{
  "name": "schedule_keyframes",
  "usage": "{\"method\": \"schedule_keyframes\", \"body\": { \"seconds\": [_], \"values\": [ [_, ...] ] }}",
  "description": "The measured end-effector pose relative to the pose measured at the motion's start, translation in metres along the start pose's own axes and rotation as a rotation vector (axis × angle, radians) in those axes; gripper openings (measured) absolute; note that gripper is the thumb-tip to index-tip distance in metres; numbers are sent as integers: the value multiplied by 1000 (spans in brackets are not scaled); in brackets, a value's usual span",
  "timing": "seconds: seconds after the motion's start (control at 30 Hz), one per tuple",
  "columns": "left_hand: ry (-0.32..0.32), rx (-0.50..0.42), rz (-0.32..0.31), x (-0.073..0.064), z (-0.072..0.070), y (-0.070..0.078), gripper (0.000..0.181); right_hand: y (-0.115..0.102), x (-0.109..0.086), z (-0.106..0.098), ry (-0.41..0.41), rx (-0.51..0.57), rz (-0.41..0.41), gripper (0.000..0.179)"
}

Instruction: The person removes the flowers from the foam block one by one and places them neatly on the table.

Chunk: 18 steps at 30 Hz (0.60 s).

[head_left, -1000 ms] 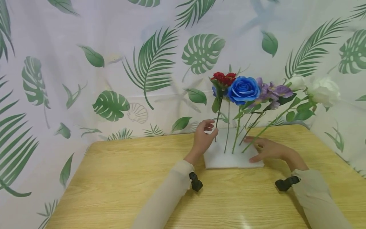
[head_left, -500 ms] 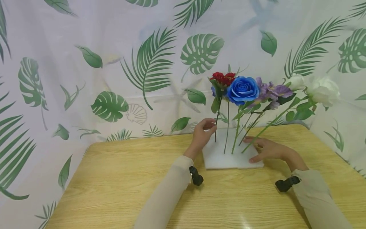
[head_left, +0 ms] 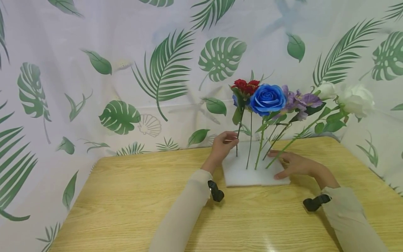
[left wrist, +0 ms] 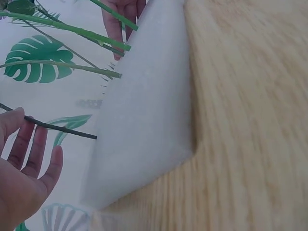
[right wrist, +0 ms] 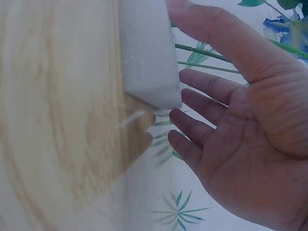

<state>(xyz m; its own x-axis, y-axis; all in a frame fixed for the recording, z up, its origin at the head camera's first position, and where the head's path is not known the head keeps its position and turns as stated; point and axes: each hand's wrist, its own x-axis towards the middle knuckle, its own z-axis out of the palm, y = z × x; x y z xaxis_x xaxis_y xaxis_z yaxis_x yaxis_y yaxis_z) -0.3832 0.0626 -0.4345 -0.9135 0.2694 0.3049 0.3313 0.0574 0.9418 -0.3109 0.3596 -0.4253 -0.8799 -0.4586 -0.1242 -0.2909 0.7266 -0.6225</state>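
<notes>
A white foam block [head_left: 240,177] lies on the table with several artificial flowers standing in it. My left hand [head_left: 220,149] pinches the dark stem [left wrist: 67,130] of the red flower [head_left: 245,86] between thumb and index finger; its other fingers are loosely spread. That stem's lower end meets the foam. Beside it rise a blue rose [head_left: 268,99], a purple flower [head_left: 304,99] and white roses [head_left: 357,100] leaning right. My right hand [head_left: 297,165] is spread at the block's right side, thumb and fingertips touching or close to the foam, holding no stem.
The wood-grain table [head_left: 141,196] extends left and in front of the block. Behind it hangs a white leaf-print curtain [head_left: 176,70]. A small black camera [head_left: 216,191] sits on the left wrist, another black camera [head_left: 316,202] on the right.
My left thumb and index finger have closed onto the red flower's stem, and the hand has shifted slightly left. The right hand has stayed in place at the foam block.
</notes>
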Motion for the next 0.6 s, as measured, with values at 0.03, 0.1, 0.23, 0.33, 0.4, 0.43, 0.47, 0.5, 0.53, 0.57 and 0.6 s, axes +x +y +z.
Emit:
{"method": "schedule_keyframes", "body": {
  "seconds": [0.03,0.1,0.23,0.33,0.4,0.43,0.47,0.5,0.53,0.57,0.6],
  "values": [
    [2,-7,2,0,0,0,22,0,0,0,1,1,0,90],
    [9,-19,15,2,1,0,22,-1,-1,0,3,-4,-3,90],
    [26,-42,36,5,2,2,20,-1,-1,0,4,3,0,89],
    [30,-59,29,7,2,4,19,-1,-1,0,4,10,1,89],
    [28,-63,19,7,2,5,18,-1,-1,0,5,8,-4,90],
    [27,-60,13,7,2,6,18,-1,-1,0,6,9,-6,90],
    [25,-56,8,7,2,7,19,-1,-2,0,7,10,-9,90],
    [24,-49,5,7,2,7,19,-1,-2,0,7,10,-12,90],
    [23,-39,2,7,2,8,19,-2,-1,0,6,9,-13,89],
    [23,-30,2,7,2,8,19,-2,-1,0,6,8,-13,89],
    [24,-20,3,7,2,9,19,-2,-1,0,6,9,-13,89]
  ]
}}
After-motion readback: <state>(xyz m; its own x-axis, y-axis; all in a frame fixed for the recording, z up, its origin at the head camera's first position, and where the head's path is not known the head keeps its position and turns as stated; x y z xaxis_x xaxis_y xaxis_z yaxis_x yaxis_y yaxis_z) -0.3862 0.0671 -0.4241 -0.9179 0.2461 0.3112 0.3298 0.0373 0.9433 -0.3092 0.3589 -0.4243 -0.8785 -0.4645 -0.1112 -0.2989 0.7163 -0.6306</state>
